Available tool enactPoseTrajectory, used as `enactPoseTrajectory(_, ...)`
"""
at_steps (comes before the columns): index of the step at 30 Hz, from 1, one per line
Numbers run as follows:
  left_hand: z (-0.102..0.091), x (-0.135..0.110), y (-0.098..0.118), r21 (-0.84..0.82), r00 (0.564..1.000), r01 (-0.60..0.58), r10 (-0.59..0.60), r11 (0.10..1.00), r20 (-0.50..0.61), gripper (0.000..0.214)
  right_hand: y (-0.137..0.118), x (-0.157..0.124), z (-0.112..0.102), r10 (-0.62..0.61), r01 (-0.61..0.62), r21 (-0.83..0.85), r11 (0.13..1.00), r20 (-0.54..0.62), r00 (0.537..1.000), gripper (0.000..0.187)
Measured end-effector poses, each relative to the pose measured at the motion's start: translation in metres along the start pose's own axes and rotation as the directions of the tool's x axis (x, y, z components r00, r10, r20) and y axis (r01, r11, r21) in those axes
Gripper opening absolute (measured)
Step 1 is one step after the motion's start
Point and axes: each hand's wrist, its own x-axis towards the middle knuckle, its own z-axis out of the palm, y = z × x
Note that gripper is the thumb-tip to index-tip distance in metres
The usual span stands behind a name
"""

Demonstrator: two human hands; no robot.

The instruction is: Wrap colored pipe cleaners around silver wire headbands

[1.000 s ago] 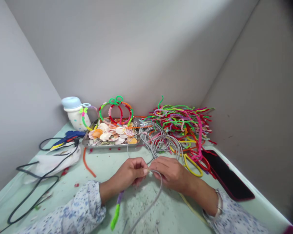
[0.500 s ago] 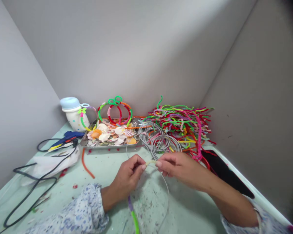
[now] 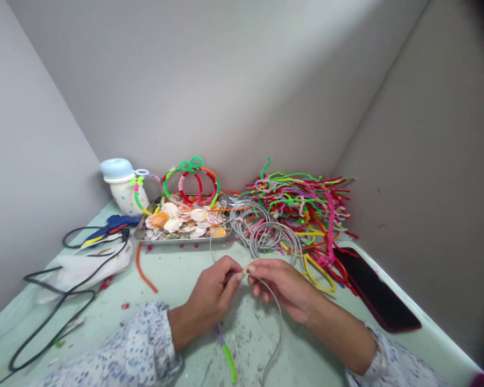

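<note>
My left hand (image 3: 215, 290) is closed in a pinch on a thin grey wire, close to the middle of the table. Fingertip to fingertip with it, my right hand (image 3: 288, 290) pinches a short pale yellow pipe cleaner (image 3: 245, 270) against that wire. Most of the pipe cleaner is hidden by the fingers. One length of the grey wire (image 3: 280, 317) curves down below my right hand toward the front edge. Beneath my left hand hangs a section covered in purple and bright green pipe cleaner (image 3: 228, 361).
Behind my hands stand a metal tray of seashells (image 3: 177, 241) with pipe-cleaner hoops (image 3: 215, 188), coils of grey wire (image 3: 276, 242) and a heap of pipe cleaners (image 3: 302, 199). A phone (image 3: 377, 290) lies right; a bottle (image 3: 125, 188), glue gun (image 3: 113, 226) and black cable (image 3: 70, 293) are left.
My right hand has come in toward my left, and the pale yellow strand between them shows shorter. The right forearm has swung inward, uncovering more of the phone and a yellow loop.
</note>
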Motion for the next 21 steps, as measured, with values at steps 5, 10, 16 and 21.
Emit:
enactPoseTrajectory(5,0.0015,-0.0013,-0.0012,0.026,1.0,-0.009,0.008,1.0,0.024,0.017,0.0084,0.001,0.0048,-0.031,0.033,0.036,0.999,-0.064,0.997,0.02)
enactPoseTrajectory(10,0.0012,-0.0024,-0.0007,0.045,0.999,-0.022,0.02,0.999,0.049,0.017,0.0102,0.0006,0.008,-0.044,0.048,0.039,0.998,-0.097,0.994,0.023)
enactPoseTrajectory(16,0.0004,-0.0021,-0.0016,0.061,0.999,-0.019,0.015,0.998,0.052,0.018,0.0083,-0.0008,0.01,-0.066,0.067,0.005,0.998,-0.116,0.991,0.025)
enactPoseTrajectory(21,0.0006,-0.0021,-0.0019,0.037,0.999,-0.009,0.007,0.999,0.046,0.018,0.0075,-0.0005,0.0104,-0.086,0.08,-0.053,0.995,-0.125,0.988,0.023)
